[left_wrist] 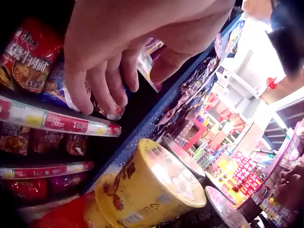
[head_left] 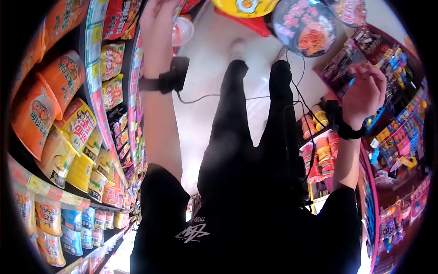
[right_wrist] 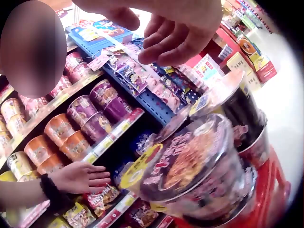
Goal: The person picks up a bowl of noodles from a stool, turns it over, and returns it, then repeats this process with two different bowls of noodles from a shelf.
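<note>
My left hand reaches to the noodle shelf on the left. In the left wrist view its fingers point down in front of a blue noodle packet, the thumb apart from them. A red noodle packet sits beside the blue one. From the right wrist view, the left hand appears with extended fingers just above a red and yellow packet. My right hand hangs in the air with loosely bent fingers, holding nothing. Nearest to it are large noodle tubs with clear lids.
A yellow noodle tub and other tubs stand in a red basket ahead of me. Orange tubs fill the left shelf. Hanging toys and small goods line the right side. A cable crosses before my legs.
</note>
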`<control>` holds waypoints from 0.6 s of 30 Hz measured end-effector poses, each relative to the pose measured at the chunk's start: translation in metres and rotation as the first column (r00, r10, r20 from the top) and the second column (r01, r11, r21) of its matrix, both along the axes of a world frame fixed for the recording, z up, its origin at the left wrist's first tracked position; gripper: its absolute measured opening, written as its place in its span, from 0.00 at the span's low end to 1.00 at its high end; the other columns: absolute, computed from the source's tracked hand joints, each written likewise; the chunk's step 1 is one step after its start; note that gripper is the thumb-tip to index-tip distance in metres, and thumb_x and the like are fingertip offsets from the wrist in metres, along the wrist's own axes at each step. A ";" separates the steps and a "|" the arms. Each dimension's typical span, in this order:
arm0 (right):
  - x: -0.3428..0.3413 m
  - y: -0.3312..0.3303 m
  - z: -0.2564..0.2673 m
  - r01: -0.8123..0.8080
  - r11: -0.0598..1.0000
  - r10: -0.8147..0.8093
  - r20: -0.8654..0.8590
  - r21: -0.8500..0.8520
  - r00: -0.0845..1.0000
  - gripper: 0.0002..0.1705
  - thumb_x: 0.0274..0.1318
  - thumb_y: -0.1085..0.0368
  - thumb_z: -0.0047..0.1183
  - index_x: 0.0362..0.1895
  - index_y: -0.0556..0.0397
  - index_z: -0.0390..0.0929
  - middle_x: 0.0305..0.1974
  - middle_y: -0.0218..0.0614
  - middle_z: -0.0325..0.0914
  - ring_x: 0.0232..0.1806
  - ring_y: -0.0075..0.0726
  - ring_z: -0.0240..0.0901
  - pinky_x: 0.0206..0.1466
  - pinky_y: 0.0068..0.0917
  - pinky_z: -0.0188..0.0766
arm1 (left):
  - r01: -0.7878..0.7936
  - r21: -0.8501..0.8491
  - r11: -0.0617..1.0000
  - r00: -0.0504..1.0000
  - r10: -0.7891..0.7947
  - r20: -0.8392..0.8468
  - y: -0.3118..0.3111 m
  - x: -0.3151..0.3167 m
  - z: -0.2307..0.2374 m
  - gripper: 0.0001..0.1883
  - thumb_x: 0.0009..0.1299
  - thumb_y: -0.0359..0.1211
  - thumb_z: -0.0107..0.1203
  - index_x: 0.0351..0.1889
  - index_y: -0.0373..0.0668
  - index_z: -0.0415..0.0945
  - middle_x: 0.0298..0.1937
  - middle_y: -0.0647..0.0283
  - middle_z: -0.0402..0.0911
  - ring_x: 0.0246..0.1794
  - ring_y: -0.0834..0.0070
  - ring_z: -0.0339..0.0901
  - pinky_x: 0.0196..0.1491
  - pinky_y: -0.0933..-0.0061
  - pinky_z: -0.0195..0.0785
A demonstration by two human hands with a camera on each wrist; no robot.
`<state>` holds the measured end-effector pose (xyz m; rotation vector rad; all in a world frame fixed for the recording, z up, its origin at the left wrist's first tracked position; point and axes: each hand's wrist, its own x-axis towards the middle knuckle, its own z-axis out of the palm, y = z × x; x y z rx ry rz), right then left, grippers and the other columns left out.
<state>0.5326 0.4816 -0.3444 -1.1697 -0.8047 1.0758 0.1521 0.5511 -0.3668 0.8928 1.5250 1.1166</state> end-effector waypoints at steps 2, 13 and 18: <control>-0.015 -0.012 0.004 -0.031 1.000 0.031 -0.056 0.007 0.998 0.14 0.56 0.73 0.37 0.43 0.69 0.70 0.37 0.51 0.73 0.39 0.46 0.73 0.42 0.41 0.73 | 0.031 -0.151 0.988 0.991 -0.050 -0.127 0.005 0.006 0.029 0.16 0.70 0.35 0.49 0.53 0.41 0.74 0.53 0.63 0.77 0.56 0.77 0.71 0.57 0.79 0.59; -0.084 -0.045 0.013 -0.172 0.985 0.169 -0.153 -0.006 0.974 0.14 0.51 0.78 0.36 0.42 0.67 0.69 0.41 0.50 0.73 0.40 0.46 0.75 0.46 0.40 0.73 | 0.293 0.078 0.953 0.950 -0.280 -0.136 0.022 -0.008 0.009 0.16 0.71 0.31 0.49 0.55 0.36 0.72 0.54 0.60 0.78 0.57 0.74 0.73 0.59 0.76 0.62; -0.139 -0.044 -0.009 -0.236 0.966 0.217 -0.161 -0.106 0.963 0.20 0.53 0.79 0.41 0.53 0.62 0.67 0.51 0.41 0.72 0.56 0.36 0.69 0.63 0.34 0.62 | 0.376 -0.037 0.926 0.894 -0.372 -0.249 0.033 -0.006 -0.003 0.20 0.72 0.35 0.47 0.60 0.38 0.70 0.61 0.60 0.73 0.63 0.75 0.67 0.64 0.74 0.57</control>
